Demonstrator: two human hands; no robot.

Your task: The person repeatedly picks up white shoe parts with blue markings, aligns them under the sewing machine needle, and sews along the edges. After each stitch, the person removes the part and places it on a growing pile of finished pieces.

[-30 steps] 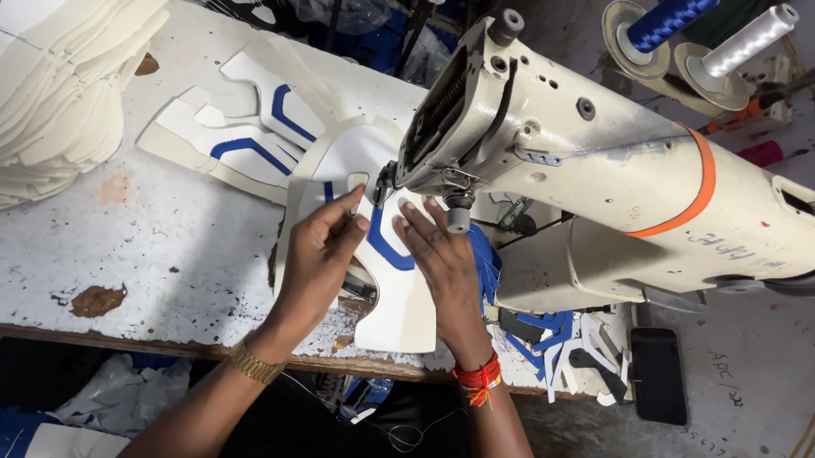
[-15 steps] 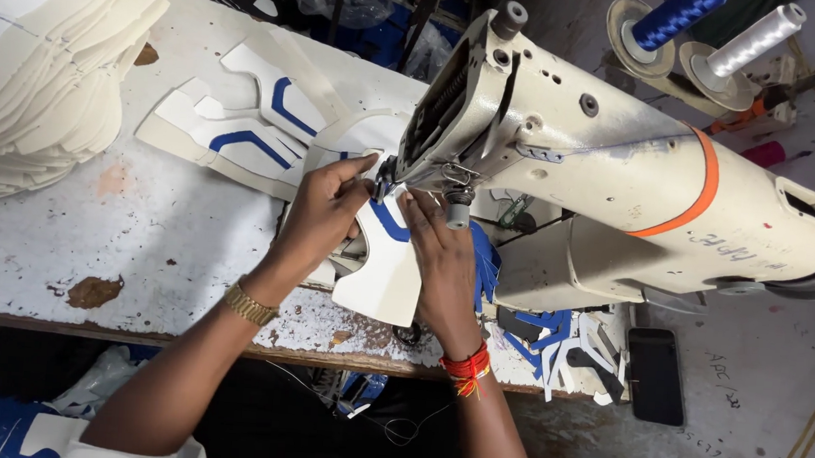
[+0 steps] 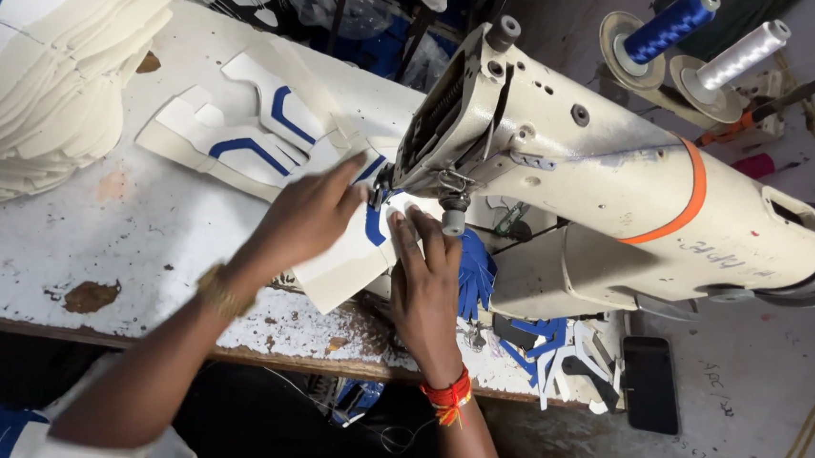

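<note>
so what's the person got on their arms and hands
Both hands are bare, with no gloves. The left hand has a gold-coloured bracelet at the wrist. The right hand has a red and orange thread band tied at the wrist. Both forearms are uncovered, with no sleeves over them.

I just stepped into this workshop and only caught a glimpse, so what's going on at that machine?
A person is feeding a cream panel with blue trim under the needle area of a cream sewing machine. The left hand presses the panel flat on the worn white table, and the right hand guides it beside the needle. More cut pieces lie behind, with a stack of cream panels to the left.
</note>
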